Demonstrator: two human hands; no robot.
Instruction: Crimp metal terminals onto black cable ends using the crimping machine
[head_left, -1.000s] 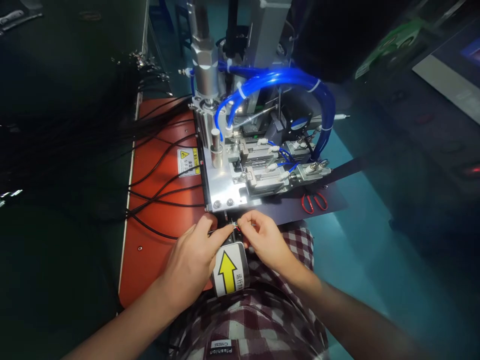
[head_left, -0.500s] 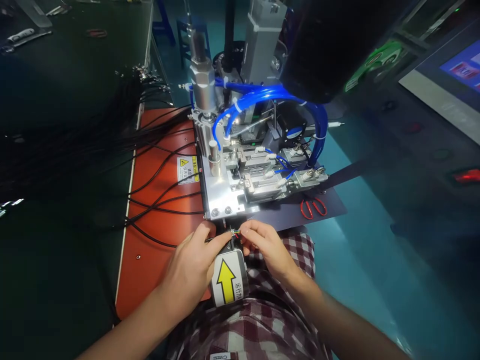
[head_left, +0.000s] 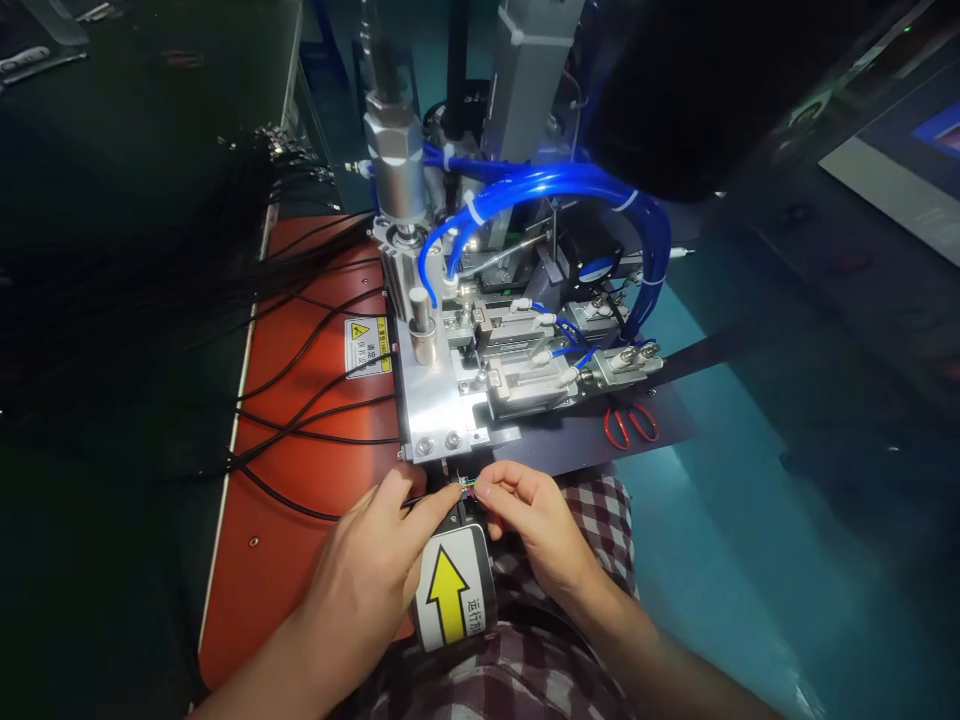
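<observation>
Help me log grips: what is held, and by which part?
The right hand pinches thin coloured wires at their visible right end; the left hand hides its exact hold.

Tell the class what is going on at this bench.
A person's left hand and right hand meet at the near edge of a machine, fingertips pinching thin coloured wires between them. Just below sits a label with a yellow arrow. Blue air tubes arch over the machine's metal cylinders, black cables cross the orange-red panel, and red-handled scissors lie to the right.
</observation>
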